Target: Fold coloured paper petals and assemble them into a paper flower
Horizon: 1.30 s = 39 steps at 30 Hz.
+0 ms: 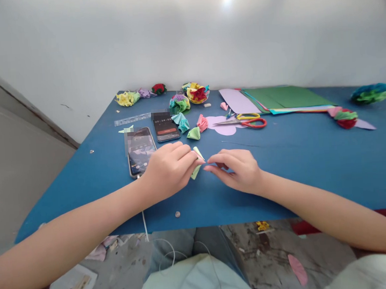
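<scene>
My left hand (175, 167) pinches a small folded piece of light green paper (196, 174) above the front part of the table. Most of that piece is hidden behind the fingers; its pale ends stick out above and below. Just to the right, my right hand (238, 168) has thumb and forefinger a little apart, their tips close to the paper, with nothing visible between them. Beyond the hands lie folded paper pieces in green (194, 133), pink (202, 122) and teal (181, 123). Scissors (244, 122) with red and yellow handles rest partly on a lilac flower-shaped paper (226, 129).
Two phones stand near my left hand: one plugged into a white cable (142, 150), one showing a timer (165, 128). A clear ruler (132, 119), crumpled paper flowers (196, 93) and stacked coloured sheets (284, 97) lie toward the wall. Another paper flower (345, 118) is at right.
</scene>
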{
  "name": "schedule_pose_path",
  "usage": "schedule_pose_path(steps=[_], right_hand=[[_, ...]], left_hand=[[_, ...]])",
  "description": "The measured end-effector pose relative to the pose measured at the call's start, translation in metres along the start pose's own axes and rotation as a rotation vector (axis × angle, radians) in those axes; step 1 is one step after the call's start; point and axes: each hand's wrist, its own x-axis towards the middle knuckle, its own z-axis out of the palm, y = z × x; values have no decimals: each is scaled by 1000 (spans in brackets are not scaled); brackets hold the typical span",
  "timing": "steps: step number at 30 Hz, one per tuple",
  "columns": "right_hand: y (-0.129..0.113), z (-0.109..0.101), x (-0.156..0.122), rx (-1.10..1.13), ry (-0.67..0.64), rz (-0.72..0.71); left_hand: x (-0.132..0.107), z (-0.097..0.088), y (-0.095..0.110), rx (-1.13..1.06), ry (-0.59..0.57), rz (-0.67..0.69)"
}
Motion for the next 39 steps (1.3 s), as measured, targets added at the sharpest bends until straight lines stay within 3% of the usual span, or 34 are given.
schedule_pose_path(steps=[5,9,11,14,22,26,35,39], right_hand=[[1,1,6,149,-102,132],[5,-1,12,223,-91,375],[5,-1,14,195,-52,511],[2,0,15,240,-102,640],[-7,4,12,324,-205,768],[-11,4,11,326,-189,717],[-17,-3,9,356,-14,248],[-17,-5,11,416,21,183]], left_hand=[[-1,2,4,-76,-87,33],[-3,5,2,-78,-162,6],[-3,6,3,-79,-155,9],[-3,4,6,-60,-117,53],[-6,2,16,5,-39,126],[-7,2,17,12,-18,126],[-8,0,15,-19,52,29],[-7,-2,15,-46,88,48]])
